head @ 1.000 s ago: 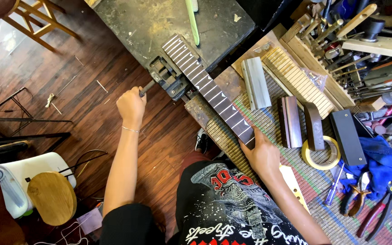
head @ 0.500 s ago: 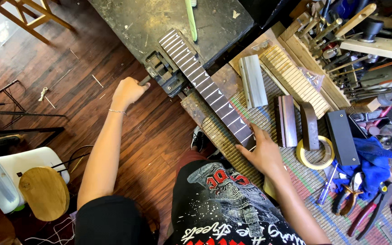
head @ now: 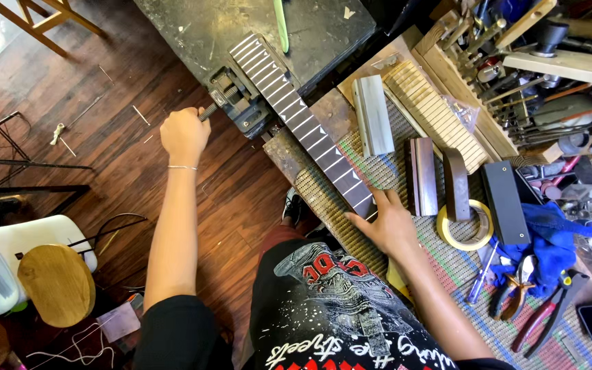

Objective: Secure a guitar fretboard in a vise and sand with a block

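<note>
The left hand (head: pixel 185 135) is closed tight around the metal handle (head: pixel 208 112) of the black bench vise (head: pixel 240 103). The right hand (head: pixel 386 223) lies flat and spread on the long dark wooden guitar fretboard (head: pixel 303 127), which sits in the vise. Too much squeezing could dent the wood.

A roll of yellow tape (head: pixel 465 225) lies flat on the woven mat (head: pixel 447 267) that covers the surface, just beside a black rectangular block (head: pixel 506 202) and a curved dark wooden block (head: pixel 455 183). A grey metal bar (head: pixel 373 115) rests next to a slotted wooden board (head: pixel 433 113). A blue cloth (head: pixel 539 240) is bunched near red-handled pliers (head: pixel 549 315) and a small screwdriver (head: pixel 479 274). A wooden rack (head: pixel 508 48) at the far edge is crowded with tools. On the dark plank floor (head: pixel 104 137) stand a round wooden stool (head: pixel 56 284) and a white appliance (head: pixel 5 257)
</note>
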